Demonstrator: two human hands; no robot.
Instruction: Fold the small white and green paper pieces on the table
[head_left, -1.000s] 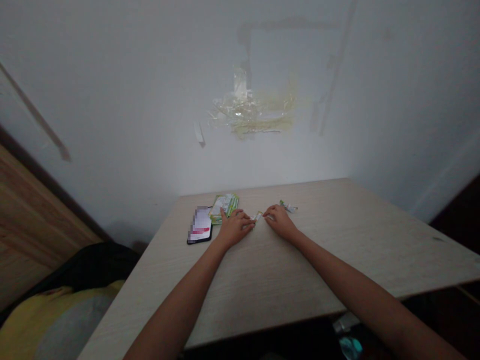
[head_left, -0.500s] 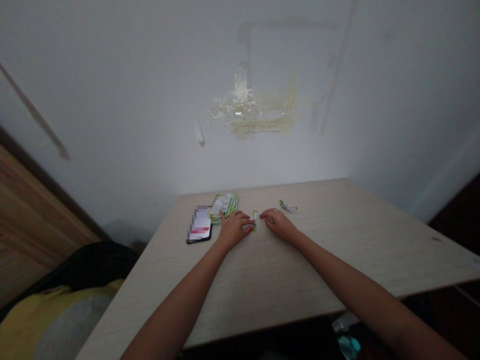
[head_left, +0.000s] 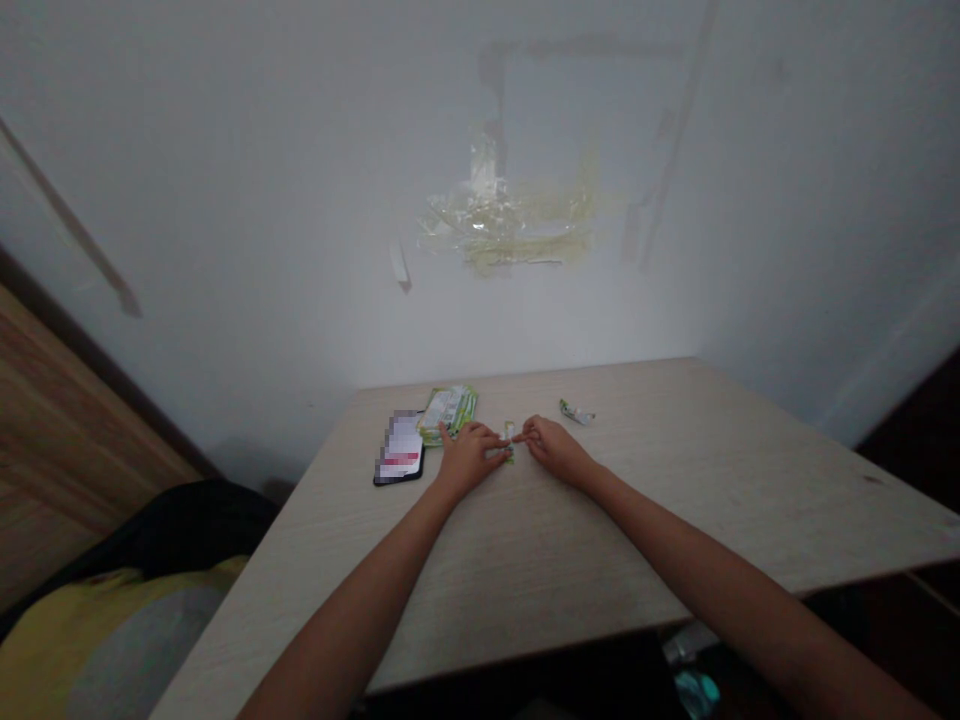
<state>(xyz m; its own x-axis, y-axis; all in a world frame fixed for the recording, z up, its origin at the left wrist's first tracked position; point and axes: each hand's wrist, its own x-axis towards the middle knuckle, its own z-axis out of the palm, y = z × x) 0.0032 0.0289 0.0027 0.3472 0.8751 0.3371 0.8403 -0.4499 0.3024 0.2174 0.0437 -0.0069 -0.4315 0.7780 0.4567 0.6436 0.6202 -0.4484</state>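
Note:
A small green-and-white packet [head_left: 509, 428] lies on the table between my hands. My left hand [head_left: 469, 457] rests from the left with thumb and fingertips closed on its edge, covering part of it. From the right, my right hand [head_left: 553, 446] reaches in with the index finger stretched out, its tip at the packet. The other fingers of that hand are curled, and nothing shows in them. Just beyond my left hand is a larger green-and-white packet [head_left: 448, 408], flat on the table.
A phone [head_left: 401, 465] with a lit screen lies left of the larger packet. Right of my hands is a crumpled wrapper [head_left: 577, 412]. The pale wooden table [head_left: 600, 570] meets a wall [head_left: 300, 200] with old tape [head_left: 487, 225]. Yellow-and-grey fabric [head_left: 127, 640] sits lower left.
My right hand has shifted slightly left, its index finger now straightened to the small packet and the other fingers curled in. The left hand stays in place.

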